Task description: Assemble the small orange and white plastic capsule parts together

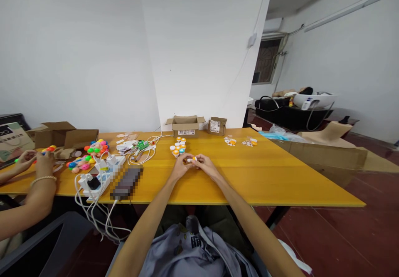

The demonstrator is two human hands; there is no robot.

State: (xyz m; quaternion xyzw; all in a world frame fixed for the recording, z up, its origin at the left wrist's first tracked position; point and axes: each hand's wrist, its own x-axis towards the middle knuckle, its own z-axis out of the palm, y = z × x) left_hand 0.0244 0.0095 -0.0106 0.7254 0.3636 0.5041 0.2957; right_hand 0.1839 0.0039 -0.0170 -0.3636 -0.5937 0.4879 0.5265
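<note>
Above the yellow wooden table, my left hand and my right hand meet at the fingertips. Between them is a small white and orange piece, pinched from both sides. Just beyond my left hand stands a group of small round containers with orange, white and blue tops. Farther right on the table lie two small piles of orange and white parts, one nearer and one at the right.
An open cardboard box and a smaller box stand by the wall. To the left are a power strip with cables, a blurred dark device and colourful balls. Another person's hands work at far left.
</note>
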